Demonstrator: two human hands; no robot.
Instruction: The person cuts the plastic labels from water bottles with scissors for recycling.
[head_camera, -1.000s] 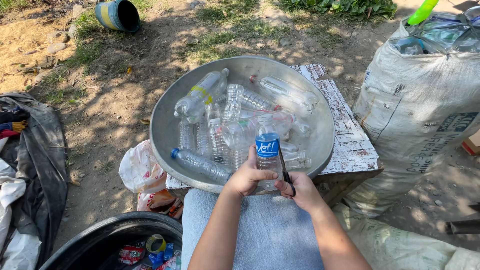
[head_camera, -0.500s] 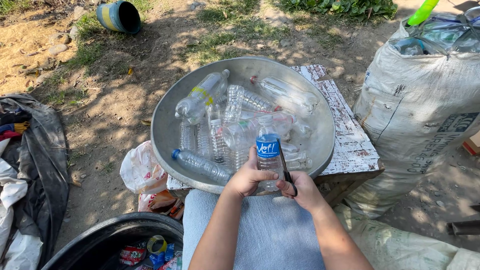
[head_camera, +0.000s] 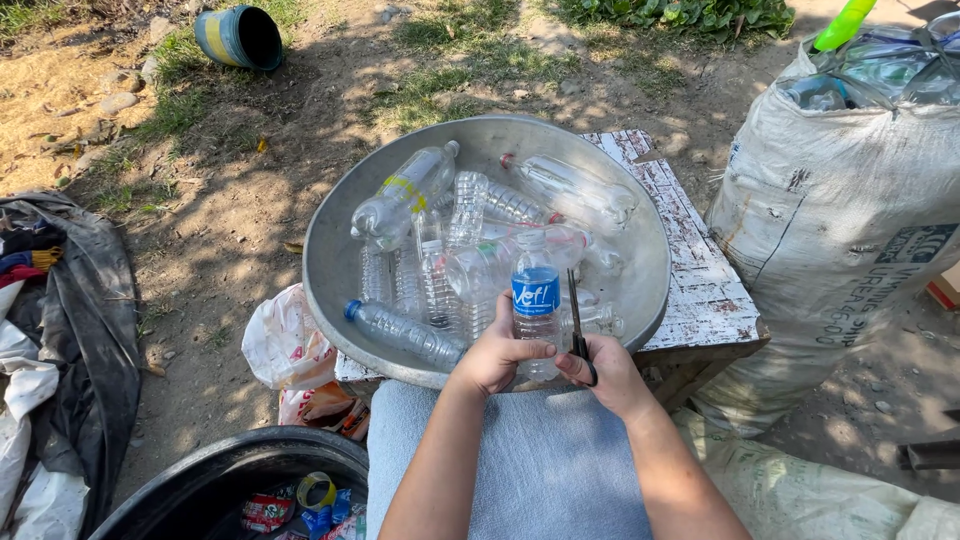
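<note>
My left hand (head_camera: 497, 355) grips the lower part of an upright clear plastic bottle (head_camera: 537, 290) with a blue label. Just to its right, my right hand (head_camera: 605, 372) holds black scissors (head_camera: 577, 325), blades pointing up beside the bottle's label. Both hands are over my lap at the near rim of a big round metal basin (head_camera: 640, 240). Several empty clear plastic bottles (head_camera: 405, 195) lie in the basin, one with a yellow label, one with a blue cap (head_camera: 400, 332).
The basin rests on a worn white wooden stool (head_camera: 700, 290). A large white sack (head_camera: 850, 220) stuffed with bottles stands at right. A black tub (head_camera: 215, 485) with torn labels sits at lower left, beside plastic bags (head_camera: 285, 345). A dark tarp (head_camera: 80, 330) lies left; a bucket (head_camera: 240, 35) lies tipped on the far ground.
</note>
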